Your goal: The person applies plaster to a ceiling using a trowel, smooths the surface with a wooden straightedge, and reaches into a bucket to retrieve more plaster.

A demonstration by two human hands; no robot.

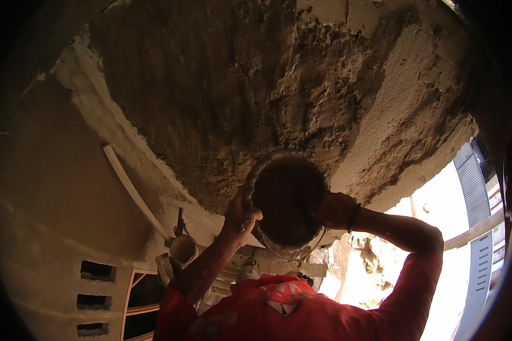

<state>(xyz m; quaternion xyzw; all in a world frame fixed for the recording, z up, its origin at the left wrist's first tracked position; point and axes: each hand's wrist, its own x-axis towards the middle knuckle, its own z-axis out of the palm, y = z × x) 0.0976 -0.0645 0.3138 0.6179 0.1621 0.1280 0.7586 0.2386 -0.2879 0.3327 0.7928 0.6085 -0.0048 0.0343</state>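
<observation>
A dark round bucket [263, 166] is held up in front of the rough wall, its mouth facing me and its inside in deep shade. The fingers of my left hand [240, 219] are closed round its left rim, the thumb lying over the edge. My right hand [337, 211], with a dark band at the wrist, is curled at the right side of the mouth. Its fingertips vanish in the shadow, so what they grip is hidden. A thin wire handle [284, 257] hangs below the bucket. Behind it, the wall [222, 85] carries dark, uneven mortar.
A lighter plaster strip [389, 85] crosses the wall on the right. At left, a long narrow batten [132, 187] leans near a small round container [184, 249]. Lower left are rectangular wall openings [96, 271] and a wooden frame [129, 290]. A pole [475, 231] and corrugated sheet [471, 184] stand at right.
</observation>
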